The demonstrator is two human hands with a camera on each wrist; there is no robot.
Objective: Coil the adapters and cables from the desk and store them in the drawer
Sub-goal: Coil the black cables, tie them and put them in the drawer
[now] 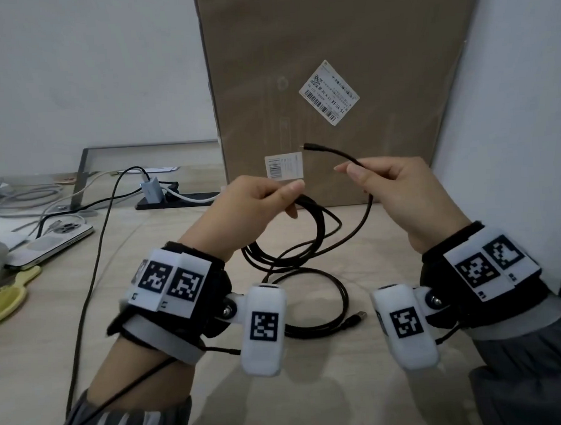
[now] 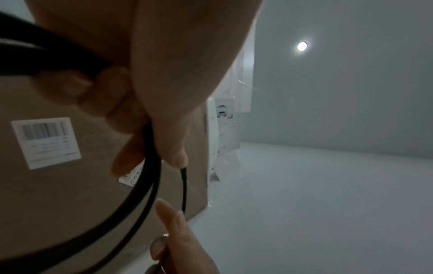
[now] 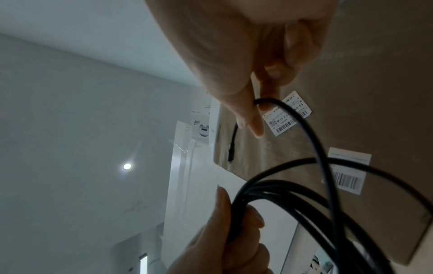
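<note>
Pale desk (image 1: 347,387) (phone (image 1: 51,243), comb (image 1: 7,296))

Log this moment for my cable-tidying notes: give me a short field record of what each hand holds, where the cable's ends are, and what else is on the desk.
left hand: grips gathered loops of the black cable
right hand: pinches the cable near its small plug end
other end: USB plug lying on the desk
coil state: partly coiled, loops still trailing on desk
behind: cardboard box upright
desk left: phone, yellow brush, power strip
drawer: not in view
</note>
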